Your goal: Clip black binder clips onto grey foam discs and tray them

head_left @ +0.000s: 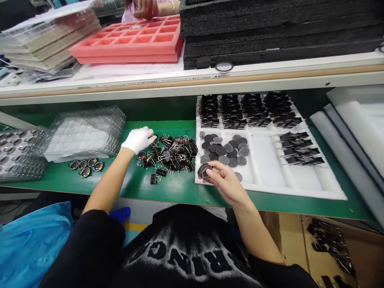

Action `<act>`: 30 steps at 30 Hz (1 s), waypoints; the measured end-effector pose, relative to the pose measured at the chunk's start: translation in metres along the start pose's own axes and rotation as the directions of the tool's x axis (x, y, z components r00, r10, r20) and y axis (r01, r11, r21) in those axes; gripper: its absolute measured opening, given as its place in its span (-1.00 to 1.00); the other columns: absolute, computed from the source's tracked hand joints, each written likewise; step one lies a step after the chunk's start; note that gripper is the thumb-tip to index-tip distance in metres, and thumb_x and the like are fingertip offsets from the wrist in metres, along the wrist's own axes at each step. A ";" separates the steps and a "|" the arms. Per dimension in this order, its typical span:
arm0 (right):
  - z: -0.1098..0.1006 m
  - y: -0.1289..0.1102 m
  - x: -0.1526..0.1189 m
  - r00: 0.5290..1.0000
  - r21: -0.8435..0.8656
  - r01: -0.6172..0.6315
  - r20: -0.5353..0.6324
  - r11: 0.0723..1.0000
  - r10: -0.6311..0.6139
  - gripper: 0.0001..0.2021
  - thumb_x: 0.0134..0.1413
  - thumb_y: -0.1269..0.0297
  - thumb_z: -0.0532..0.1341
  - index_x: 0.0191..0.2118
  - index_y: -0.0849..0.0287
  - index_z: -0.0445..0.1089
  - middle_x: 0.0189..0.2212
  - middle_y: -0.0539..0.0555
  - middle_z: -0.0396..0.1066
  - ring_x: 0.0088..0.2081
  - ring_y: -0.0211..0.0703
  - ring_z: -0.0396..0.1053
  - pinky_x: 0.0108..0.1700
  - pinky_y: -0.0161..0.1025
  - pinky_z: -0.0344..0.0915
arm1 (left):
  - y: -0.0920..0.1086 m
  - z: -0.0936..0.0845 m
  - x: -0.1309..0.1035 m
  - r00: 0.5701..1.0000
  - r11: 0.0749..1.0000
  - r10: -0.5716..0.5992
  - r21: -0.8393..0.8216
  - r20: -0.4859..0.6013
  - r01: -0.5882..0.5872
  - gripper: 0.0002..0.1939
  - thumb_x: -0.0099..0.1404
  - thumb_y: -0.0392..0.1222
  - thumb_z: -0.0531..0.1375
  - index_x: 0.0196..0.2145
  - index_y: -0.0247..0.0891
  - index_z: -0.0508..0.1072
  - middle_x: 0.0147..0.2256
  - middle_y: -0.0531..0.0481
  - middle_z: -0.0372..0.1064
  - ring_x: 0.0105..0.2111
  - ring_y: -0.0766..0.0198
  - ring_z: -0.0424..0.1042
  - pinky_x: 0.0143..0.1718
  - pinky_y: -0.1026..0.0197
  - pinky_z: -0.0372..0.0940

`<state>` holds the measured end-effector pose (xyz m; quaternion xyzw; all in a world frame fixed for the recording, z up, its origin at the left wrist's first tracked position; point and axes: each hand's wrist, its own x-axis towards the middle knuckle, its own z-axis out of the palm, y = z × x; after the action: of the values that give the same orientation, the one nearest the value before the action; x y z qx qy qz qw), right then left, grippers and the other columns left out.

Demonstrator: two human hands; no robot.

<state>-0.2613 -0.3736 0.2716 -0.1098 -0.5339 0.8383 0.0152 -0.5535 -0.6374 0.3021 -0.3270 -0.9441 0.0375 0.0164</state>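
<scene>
My left hand point(138, 140), in a white glove, is at the left edge of a heap of black binder clips point(177, 154). Its fingers are drawn together, with something dark at the tips that I cannot make out. Bare, my right hand point(226, 180) grips a dark round disc point(205, 171) between thumb and fingers, over the front left edge of a white foam tray point(267, 156). Loose grey and black discs point(228, 150) lie in that tray's left section. Rows of clipped black pieces point(249, 110) fill its back, and more sit at its right.
Several round lens-like pieces point(85, 172) lie at the left, near stacked clear plastic trays point(87, 132). A shelf edge point(150, 86) runs above, carrying a pink foam tray point(129, 42) and black foam sheets point(270, 34). Another person's hand point(146, 8) is behind it.
</scene>
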 end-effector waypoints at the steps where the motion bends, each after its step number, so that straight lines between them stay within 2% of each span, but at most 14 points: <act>1: 0.001 0.000 0.001 1.000 0.004 0.009 0.004 1.000 -0.009 -0.70 0.05 0.04 0.52 -0.18 0.07 0.58 -0.32 0.01 0.62 -0.29 -0.22 0.56 -0.20 -0.27 0.53 | 0.000 0.001 0.000 0.996 0.999 0.037 0.031 -0.080 -0.035 -0.58 0.50 0.09 0.05 -0.29 -0.27 0.51 -0.26 -0.14 0.46 -0.23 0.16 0.47 -0.24 0.14 0.20; 3: 0.003 -0.002 0.003 0.999 0.008 0.039 0.011 0.999 -0.039 -0.71 0.04 0.06 0.53 -0.16 0.05 0.61 -0.21 0.04 0.64 -0.24 -0.21 0.56 -0.19 -0.26 0.55 | 0.005 -0.003 -0.004 0.959 0.999 0.046 0.024 -0.278 -0.041 -0.55 0.54 0.05 0.00 -0.37 -0.26 0.48 -0.37 -0.05 0.40 -0.27 0.26 0.45 -0.27 0.17 0.17; 5: 0.006 -0.004 0.006 0.997 0.014 0.076 0.028 0.997 -0.077 -0.71 0.04 0.06 0.53 -0.15 0.04 0.64 -0.09 0.09 0.64 -0.15 -0.16 0.58 -0.13 -0.20 0.56 | 0.018 -0.011 -0.012 0.878 0.994 -0.049 -0.113 -0.475 -0.005 -0.55 0.54 0.05 0.02 -0.41 -0.24 0.45 -0.45 0.03 0.33 -0.35 0.35 0.40 -0.31 0.20 0.15; 7: 0.013 -0.006 0.012 0.990 0.037 0.132 0.040 0.991 -0.133 -0.72 0.04 0.06 0.53 -0.16 0.01 0.66 0.04 0.11 0.62 0.03 -0.06 0.57 0.06 -0.08 0.54 | 0.042 -0.020 -0.025 0.797 0.941 -0.183 -0.337 -0.576 -0.028 -0.60 0.50 0.02 0.08 -0.44 -0.22 0.42 -0.52 0.08 0.26 -0.45 0.37 0.31 -0.35 0.21 0.15; 8: 0.018 -0.007 0.016 0.986 0.055 0.159 0.042 0.986 -0.162 -0.74 0.03 0.05 0.54 -0.17 0.00 0.66 0.10 0.11 0.60 0.13 -0.02 0.54 0.19 -0.01 0.48 | 0.058 -0.024 -0.033 0.781 0.892 -0.226 -0.445 -0.582 -0.074 -0.62 0.48 0.00 0.12 -0.46 -0.21 0.40 -0.55 0.10 0.22 -0.49 0.37 0.25 -0.37 0.21 0.16; 10: 0.029 -0.010 0.023 0.980 0.105 0.187 0.046 0.977 -0.193 -0.73 -0.01 0.04 0.56 -0.20 -0.01 0.66 0.22 0.10 0.52 0.27 0.02 0.43 0.36 0.08 0.33 | 0.094 -0.030 -0.052 0.799 0.769 -0.225 -0.605 -0.557 -0.206 -0.64 0.45 -0.02 0.17 -0.48 -0.20 0.39 -0.57 0.11 0.20 -0.52 0.36 0.19 -0.43 0.20 0.15; 11: 0.034 -0.011 0.027 0.981 0.134 0.181 0.051 0.974 -0.190 -0.72 -0.03 0.03 0.56 -0.21 -0.01 0.66 0.23 0.09 0.51 0.27 0.03 0.43 0.37 0.09 0.32 | 0.111 -0.033 -0.061 0.817 0.715 -0.189 -0.647 -0.544 -0.265 -0.65 0.45 -0.03 0.19 -0.48 -0.20 0.40 -0.56 0.11 0.21 -0.53 0.36 0.19 -0.44 0.21 0.15; 13: 0.039 -0.014 0.031 0.986 0.179 0.135 0.068 0.975 -0.149 -0.69 -0.08 0.00 0.58 -0.23 -0.01 0.65 0.10 0.10 0.60 0.12 0.00 0.55 0.26 0.06 0.43 | 0.137 -0.038 -0.077 0.834 0.651 -0.112 -0.674 -0.541 -0.350 -0.68 0.45 -0.07 0.19 -0.46 -0.20 0.43 -0.55 0.11 0.23 -0.55 0.37 0.18 -0.47 0.22 0.13; 15: 0.039 -0.017 0.031 0.991 0.179 0.102 0.070 0.979 -0.117 -0.68 -0.12 0.01 0.60 -0.25 -0.01 0.65 -0.14 0.06 0.67 -0.11 -0.09 0.61 0.09 -0.04 0.54 | 0.149 -0.042 -0.087 0.834 0.661 -0.040 -0.641 -0.550 -0.391 -0.70 0.45 -0.13 0.16 -0.45 -0.21 0.44 -0.54 0.09 0.26 -0.55 0.37 0.19 -0.47 0.22 0.13; 18: 0.032 -0.022 0.026 0.993 0.097 0.108 0.044 0.989 -0.112 -0.68 -0.15 0.07 0.61 -0.24 0.01 0.67 -0.31 0.02 0.65 -0.27 -0.16 0.58 -0.03 -0.10 0.58 | 0.146 -0.050 -0.092 0.848 0.716 0.099 -0.554 -0.521 -0.424 -0.74 0.35 -0.13 0.19 -0.49 -0.22 0.44 -0.53 0.07 0.34 -0.53 0.36 0.23 -0.43 0.22 0.16; 20: 0.027 -0.025 0.022 0.991 0.032 0.124 0.039 0.992 -0.125 -0.68 -0.13 0.09 0.61 -0.22 0.02 0.67 -0.29 0.04 0.65 -0.26 -0.13 0.58 -0.03 -0.07 0.58 | 0.141 -0.055 -0.092 0.878 0.726 0.177 -0.543 -0.445 -0.421 -0.74 0.27 -0.08 0.26 -0.53 -0.22 0.42 -0.54 0.10 0.34 -0.54 0.37 0.23 -0.44 0.24 0.15; 23: 0.023 -0.028 0.019 0.986 -0.037 0.151 0.081 0.988 -0.148 -0.73 -0.08 0.10 0.58 -0.24 0.04 0.68 -0.24 0.06 0.64 -0.25 -0.13 0.57 -0.07 -0.09 0.58 | 0.138 -0.063 -0.092 0.924 0.717 0.221 -0.590 -0.313 -0.371 -0.65 0.20 -0.04 0.33 -0.60 -0.22 0.34 -0.60 0.15 0.28 -0.58 0.41 0.20 -0.49 0.26 0.09; 26: 0.021 -0.031 0.016 0.975 -0.097 0.184 0.143 0.978 -0.169 -0.79 -0.04 0.14 0.56 -0.26 0.06 0.68 -0.19 0.08 0.63 -0.24 -0.14 0.57 -0.09 -0.12 0.58 | 0.143 -0.067 -0.093 0.929 0.700 0.283 -0.611 -0.238 -0.369 -0.58 0.18 -0.01 0.35 -0.62 -0.22 0.25 -0.64 0.18 0.21 -0.61 0.42 0.15 -0.50 0.26 0.07; 30: 0.019 -0.034 0.015 0.975 -0.118 0.175 0.157 0.977 -0.156 -0.78 -0.02 0.15 0.56 -0.24 0.05 0.68 -0.12 0.09 0.64 -0.22 -0.13 0.59 -0.06 -0.10 0.58 | 0.148 -0.066 -0.097 0.927 0.733 0.300 -0.568 -0.223 -0.374 -0.55 0.25 0.01 0.29 -0.61 -0.21 0.18 -0.65 0.17 0.16 -0.61 0.41 0.10 -0.49 0.24 0.04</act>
<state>-0.2825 -0.3741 0.3078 -0.0036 -0.5948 0.8029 0.0386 -0.3825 -0.5769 0.3551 -0.4824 -0.8287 -0.2809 -0.0403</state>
